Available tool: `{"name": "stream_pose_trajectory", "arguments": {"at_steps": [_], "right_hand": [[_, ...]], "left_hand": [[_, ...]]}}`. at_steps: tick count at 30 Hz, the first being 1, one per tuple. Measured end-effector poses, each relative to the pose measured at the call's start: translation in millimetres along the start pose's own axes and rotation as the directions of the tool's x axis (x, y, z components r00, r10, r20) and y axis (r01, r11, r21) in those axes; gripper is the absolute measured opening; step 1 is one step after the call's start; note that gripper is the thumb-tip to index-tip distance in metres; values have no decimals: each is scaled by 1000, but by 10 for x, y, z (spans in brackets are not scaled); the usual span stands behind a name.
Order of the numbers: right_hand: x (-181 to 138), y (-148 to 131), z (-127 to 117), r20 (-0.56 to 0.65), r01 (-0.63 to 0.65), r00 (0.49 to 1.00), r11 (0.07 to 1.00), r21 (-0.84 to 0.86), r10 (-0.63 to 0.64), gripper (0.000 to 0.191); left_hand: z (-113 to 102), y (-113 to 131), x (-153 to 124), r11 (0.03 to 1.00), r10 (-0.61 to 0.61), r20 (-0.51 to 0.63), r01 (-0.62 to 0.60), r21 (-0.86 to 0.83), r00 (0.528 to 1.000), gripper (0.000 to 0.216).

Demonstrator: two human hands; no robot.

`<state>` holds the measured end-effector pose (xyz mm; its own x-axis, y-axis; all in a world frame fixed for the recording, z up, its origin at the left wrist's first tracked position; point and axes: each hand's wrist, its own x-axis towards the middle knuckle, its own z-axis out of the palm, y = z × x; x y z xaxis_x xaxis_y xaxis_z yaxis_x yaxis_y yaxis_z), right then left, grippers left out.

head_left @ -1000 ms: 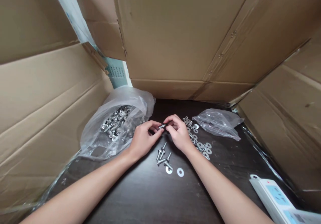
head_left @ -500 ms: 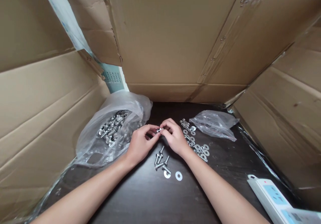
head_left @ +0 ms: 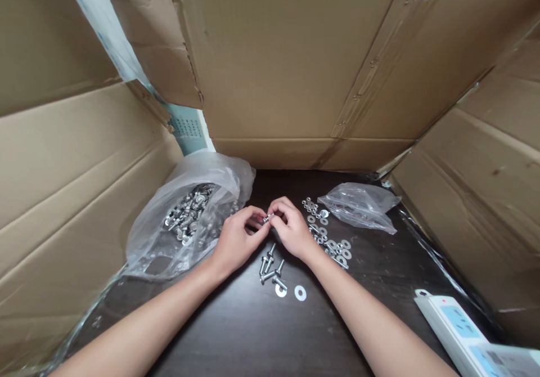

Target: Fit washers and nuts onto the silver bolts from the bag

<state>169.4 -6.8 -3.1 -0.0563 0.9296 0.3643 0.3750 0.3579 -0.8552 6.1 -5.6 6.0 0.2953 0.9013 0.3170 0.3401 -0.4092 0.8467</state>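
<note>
Over the middle of the dark table, my left hand [head_left: 240,236] and my right hand [head_left: 289,228] meet at the fingertips. Between them is a small metal bolt [head_left: 267,218], pinched from both sides; fingers cover most of it, and whether a nut sits on it is hard to see. Just below lie several loose bolts [head_left: 270,267], some with nuts on them. Two flat washers [head_left: 300,293] are close by, one partly under a bolt. Right of my right hand spreads a group of washers, nuts and bolts [head_left: 331,242].
A clear plastic bag [head_left: 143,236] full of bolts stands open at the left. Another clear bag [head_left: 358,205] lies flat at the back right. A white power strip [head_left: 455,326] is at the right front. Cardboard walls [head_left: 291,56] enclose the table [head_left: 228,332].
Both hands stay in the same place, fingers moving slightly around the bolt. The whole view has shifted a little; the things on the table lie as before.
</note>
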Motion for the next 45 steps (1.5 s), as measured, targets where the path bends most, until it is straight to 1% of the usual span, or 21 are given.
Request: {"name": "stream_pose_trajectory", "arguments": {"at_steps": [12,17,22,30,35,41,45], "right_hand": [[0,-17,-10,-11,-11,1000,1000,16,11,9],[-2,-15,-15,-6,-8,1000,1000,12,8,10],[-2,-10,-13,2,-40,999,999,7,40,9],[-1,-14,-16,-1,-26,1000,1000,15,26,9],[2,-8,-7,-28,-16,999,1000,26,17,8],[12,2,10,-64,-33,997,999,38,35,9],[16,-4,3,-63,-40,997,998,52,43,10]], "left_hand": [[-6,4,-3,999,-21,28,22,-40,999,10],[0,-4,-6,999,-30,16,31,-45,999,11],[3,-7,-15,997,-45,18,46,-55,999,10],[0,-14,-17,998,-42,15,43,-51,999,11],[-1,-21,-13,999,-29,4,29,-46,1000,11],[-5,-33,0,997,-37,-8,36,-64,999,13],[-4,-43,12,997,-43,-19,41,-58,999,14]]}}
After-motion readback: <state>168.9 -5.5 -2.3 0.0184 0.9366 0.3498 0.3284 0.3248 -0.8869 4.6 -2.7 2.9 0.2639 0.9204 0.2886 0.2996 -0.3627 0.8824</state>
